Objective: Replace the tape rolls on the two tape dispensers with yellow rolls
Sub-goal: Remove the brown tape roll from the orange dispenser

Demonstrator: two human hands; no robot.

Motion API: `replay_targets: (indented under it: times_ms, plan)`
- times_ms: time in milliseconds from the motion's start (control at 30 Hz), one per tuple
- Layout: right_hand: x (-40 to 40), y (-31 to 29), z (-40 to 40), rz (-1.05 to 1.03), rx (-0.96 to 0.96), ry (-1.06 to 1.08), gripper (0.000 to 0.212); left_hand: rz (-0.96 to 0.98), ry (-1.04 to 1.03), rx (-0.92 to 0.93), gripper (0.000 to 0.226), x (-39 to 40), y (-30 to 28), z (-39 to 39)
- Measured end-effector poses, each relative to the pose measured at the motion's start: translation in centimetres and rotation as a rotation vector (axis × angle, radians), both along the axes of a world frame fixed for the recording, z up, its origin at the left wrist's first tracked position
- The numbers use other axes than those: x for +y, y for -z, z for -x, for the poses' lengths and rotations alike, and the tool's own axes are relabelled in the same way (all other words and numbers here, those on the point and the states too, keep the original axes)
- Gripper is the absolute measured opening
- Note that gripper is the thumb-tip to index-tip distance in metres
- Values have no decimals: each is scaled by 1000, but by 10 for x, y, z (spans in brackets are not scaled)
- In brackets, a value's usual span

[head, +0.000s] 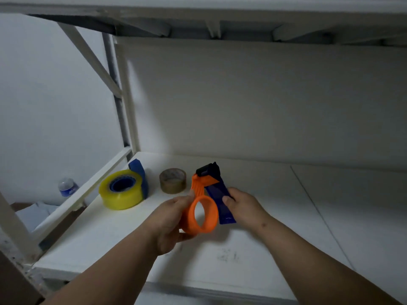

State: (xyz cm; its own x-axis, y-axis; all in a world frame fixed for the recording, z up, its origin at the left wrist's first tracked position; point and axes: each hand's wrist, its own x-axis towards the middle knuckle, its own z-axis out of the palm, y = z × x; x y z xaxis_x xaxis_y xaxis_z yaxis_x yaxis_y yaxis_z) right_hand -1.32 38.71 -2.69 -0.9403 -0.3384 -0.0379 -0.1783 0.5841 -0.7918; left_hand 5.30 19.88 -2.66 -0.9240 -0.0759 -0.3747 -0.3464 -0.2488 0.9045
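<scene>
Item: orange-and-blue tape dispenser (206, 202), hub bare, held in both hands above the white shelf (286, 216).

Left hand (174, 219) closed around the orange hub ring; right hand (240, 205) pinching the blue handle plate. Likely light, rigid plastic, smooth; best held by ring and handle, clear of the black cutter end at 12 o'clock. Yellow tape roll (121, 190), already mounted on a blue dispenser (137, 173), rests at 10 o'clock; brown tape roll (172, 180) lies loose at 11 o'clock.
</scene>
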Motion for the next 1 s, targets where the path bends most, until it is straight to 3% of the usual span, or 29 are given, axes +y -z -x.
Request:
replay_targets:
  times_ms: [167,500,633,833,1000]
  plan:
    - [57,-3,-26,-141,18,181,31,-8,191,25,28,49,-1,-3]
    - [144,3,-91,-219,12,519,33,-15,498,-52,17,134,1,-14]
    - [187,0,-116,-189,-43,606,22,64,614,-69,17,180,-7,-25]
    - [273,-6,-136,-165,-30,698,13,33,700,-36,14,275,-12,-29]
    - [356,-3,-152,-61,-32,758,24,33,684,-31,25,365,-8,-35]
